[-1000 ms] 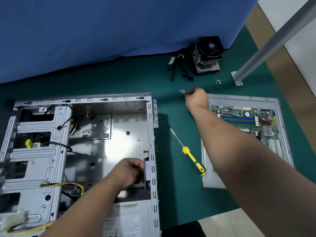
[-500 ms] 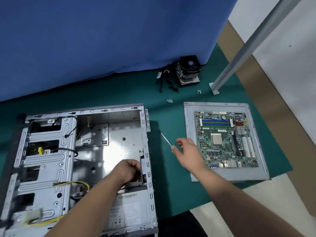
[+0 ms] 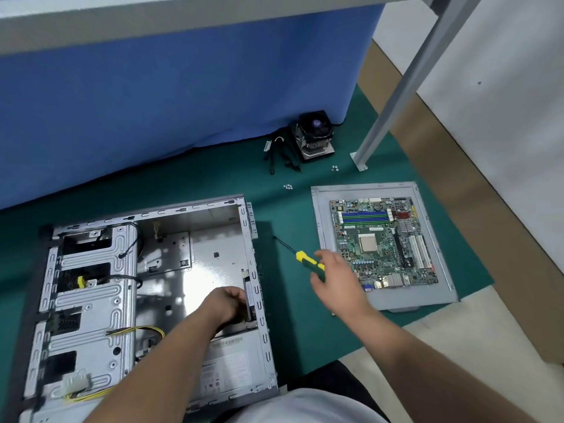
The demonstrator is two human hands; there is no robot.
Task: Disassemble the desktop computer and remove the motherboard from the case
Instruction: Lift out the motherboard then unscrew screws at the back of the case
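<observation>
Single head-worn view; looks steeply down, close above the open case (image 3: 146, 288).

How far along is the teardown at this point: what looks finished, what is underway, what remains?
Done: the motherboard lies out of the case on a grey panel, and the cooler fan and loose screws sit on the mat.

Underway: the right hand reaches onto the screwdriver; the left hand grips a part at the case's rear wall.

Left: the drive cage and power supply remain inside.
</observation>
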